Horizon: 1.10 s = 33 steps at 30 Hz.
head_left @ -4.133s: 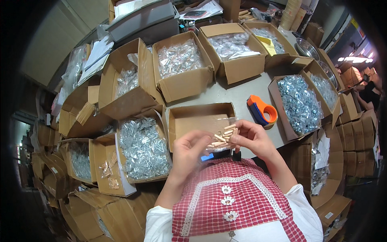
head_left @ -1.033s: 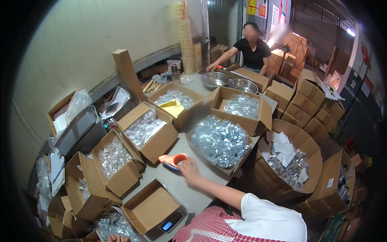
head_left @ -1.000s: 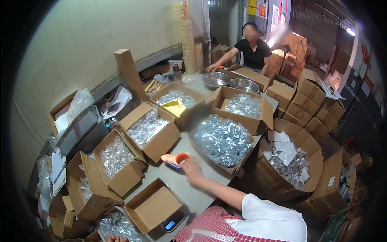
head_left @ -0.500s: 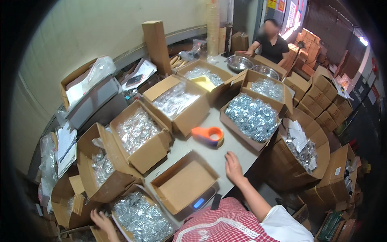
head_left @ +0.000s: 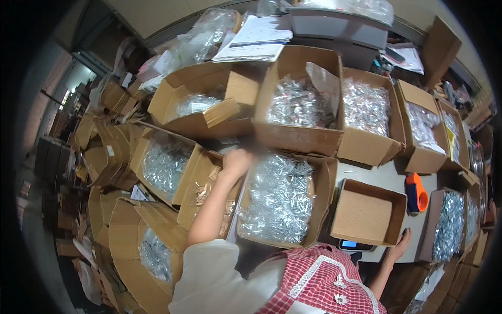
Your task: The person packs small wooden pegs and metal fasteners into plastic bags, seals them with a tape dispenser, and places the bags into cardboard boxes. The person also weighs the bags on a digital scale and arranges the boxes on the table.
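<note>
My left hand (head_left: 238, 161) reaches over a narrow carton of small copper-coloured pieces (head_left: 207, 189), at its far end. Its fingers are hidden from view. Just right of it stands a carton full of clear bags with silvery metal parts (head_left: 280, 201). My right hand (head_left: 401, 245) rests at the table's front edge with its fingers stretched out, holding nothing. Beside it, an empty shallow cardboard box (head_left: 362, 215) sits on a digital scale (head_left: 351, 245) with a lit blue display. An orange and dark blue tape dispenser (head_left: 417, 193) lies beyond my right hand.
Open cartons of bagged parts (head_left: 303, 104) line the table's back. Another carton of bagged parts (head_left: 164, 165) stands left. Papers (head_left: 256, 37) lie behind, near a grey bin (head_left: 340, 29). A box of shiny parts (head_left: 448, 225) stands at the right.
The view has swung left, and the other person is out of sight. My left hand has moved forward over the copper-coloured pieces. My right hand has drawn back to the table's front edge.
</note>
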Each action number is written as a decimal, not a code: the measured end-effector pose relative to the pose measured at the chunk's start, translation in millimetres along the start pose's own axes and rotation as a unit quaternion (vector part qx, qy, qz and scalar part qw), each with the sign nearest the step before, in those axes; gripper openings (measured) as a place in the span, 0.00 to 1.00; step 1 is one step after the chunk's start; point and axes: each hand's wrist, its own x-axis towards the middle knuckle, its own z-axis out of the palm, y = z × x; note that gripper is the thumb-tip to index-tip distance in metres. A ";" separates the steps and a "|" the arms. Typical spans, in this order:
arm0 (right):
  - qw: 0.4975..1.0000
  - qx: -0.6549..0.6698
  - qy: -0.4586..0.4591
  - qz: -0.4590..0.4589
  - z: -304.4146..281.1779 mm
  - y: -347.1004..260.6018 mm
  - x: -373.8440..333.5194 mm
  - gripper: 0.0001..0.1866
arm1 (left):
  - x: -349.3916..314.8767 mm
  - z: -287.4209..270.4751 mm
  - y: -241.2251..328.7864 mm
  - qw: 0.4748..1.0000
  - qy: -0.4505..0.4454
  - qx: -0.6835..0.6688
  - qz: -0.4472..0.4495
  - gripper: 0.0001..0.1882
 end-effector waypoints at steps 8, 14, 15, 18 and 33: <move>1.000 -0.003 0.009 -0.021 -6.7 -6.2 -1.5 0.21 | 23.2 -27.2 -48.4 0.981 0.053 0.094 -0.160 0.27; 0.999 -0.034 0.019 -0.016 -2.5 -1.9 2.4 0.19 | 44.6 -35.8 -77.2 0.969 0.044 0.081 -0.231 0.30; 0.998 -0.044 0.021 -0.025 -1.9 -0.8 2.1 0.19 | 46.9 -31.1 -74.3 0.967 0.040 0.083 -0.238 0.30; 0.998 -0.053 0.016 -0.022 -2.7 2.3 2.0 0.20 | 54.0 -14.9 -66.9 0.976 -0.003 0.076 -0.205 0.31; 0.999 -0.032 0.014 -0.015 -3.0 -3.3 2.9 0.21 | 25.7 -23.5 -68.4 0.899 0.168 -0.404 -0.030 0.06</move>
